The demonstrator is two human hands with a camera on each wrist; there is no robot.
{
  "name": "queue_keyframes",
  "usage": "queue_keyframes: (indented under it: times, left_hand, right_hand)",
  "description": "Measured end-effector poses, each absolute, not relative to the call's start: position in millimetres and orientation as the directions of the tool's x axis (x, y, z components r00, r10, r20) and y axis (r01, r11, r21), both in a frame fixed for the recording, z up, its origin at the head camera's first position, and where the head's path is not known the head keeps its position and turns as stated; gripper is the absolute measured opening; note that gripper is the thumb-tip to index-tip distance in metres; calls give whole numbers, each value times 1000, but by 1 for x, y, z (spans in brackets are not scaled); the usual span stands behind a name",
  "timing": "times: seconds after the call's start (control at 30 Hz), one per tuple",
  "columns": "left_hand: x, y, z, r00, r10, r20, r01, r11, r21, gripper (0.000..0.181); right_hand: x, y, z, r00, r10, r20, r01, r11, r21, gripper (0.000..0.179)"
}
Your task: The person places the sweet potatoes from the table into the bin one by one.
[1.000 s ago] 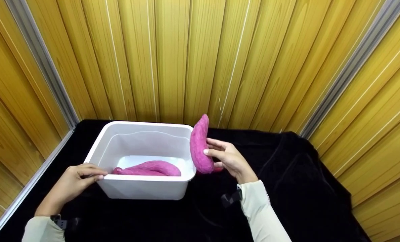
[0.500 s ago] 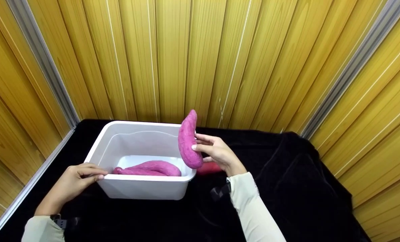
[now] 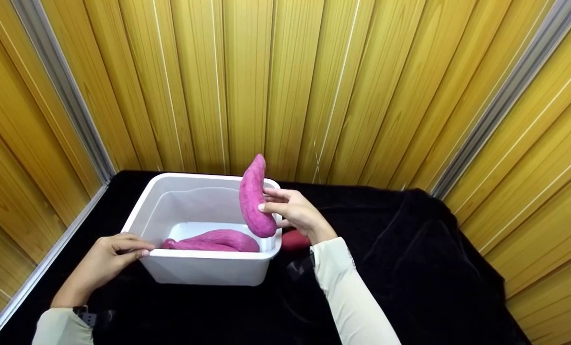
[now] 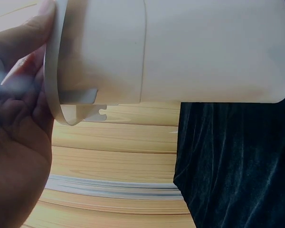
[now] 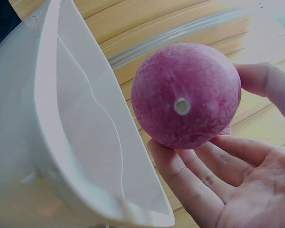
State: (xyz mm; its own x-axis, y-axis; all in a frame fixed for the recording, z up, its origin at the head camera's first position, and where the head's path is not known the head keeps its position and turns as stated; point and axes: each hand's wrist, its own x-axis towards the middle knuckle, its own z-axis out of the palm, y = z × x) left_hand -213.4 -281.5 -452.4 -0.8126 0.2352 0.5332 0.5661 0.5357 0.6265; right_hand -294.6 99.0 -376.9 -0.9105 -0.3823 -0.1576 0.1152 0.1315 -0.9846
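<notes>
My right hand (image 3: 297, 213) pinches a magenta sweet potato (image 3: 252, 199) between thumb and fingers, holding it nearly upright over the right end of a white plastic bin (image 3: 208, 269). Seen from the right wrist, the sweet potato's rounded end (image 5: 180, 76) faces the camera and bears a small pale dot. More magenta sweet potatoes (image 3: 225, 238) lie on the bin's floor, partly hidden by its front wall. With thumb and fingers, my left hand (image 3: 105, 258) grips the bin's rim at the near left corner; the left wrist view shows the thumb over the rim (image 4: 52, 71).
A red rounded object (image 3: 295, 240) lies just right of the bin, partly behind my right hand. Black cloth (image 3: 410, 268) covers the table. Yellow wood-patterned panels (image 3: 290, 86) with grey metal corner strips (image 3: 496, 100) enclose the back and sides.
My right hand has carried the sweet potato leftward, from beside the bin's right rim to over its opening, uncovering more of the red object. The left hand and bin have stayed put.
</notes>
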Motion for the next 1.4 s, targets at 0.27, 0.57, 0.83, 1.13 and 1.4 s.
queue_keyframes:
  times: [0.27,0.57,0.83,1.13,1.4]
  left_hand:
    - [-214,-281,-453,-811,235,535,568,534,627,24]
    - [-214,-283,-455,-807,234,542,571,543,615,20]
    - [-215,-283,-457,-797,235,556,583,541,607,22]
    - [-214,-282,-457,-793,233,563,588,537,606,27]
    - [-215,-282,-456,-796,231,559,583,538,609,23]
  right_hand:
    - [-296,91,-372,-901,-403,-164,101,173,-980,64]
    - [-299,79,-373,-906,-380,-188,104,230,-968,64]
    - [-300,74,-374,-899,-393,-195,96,258,-961,64]
    - [-300,71,-378,-881,-422,-213,104,268,-958,66]
    - [-300,71,-381,-875,-426,-231,128,258,-958,66]
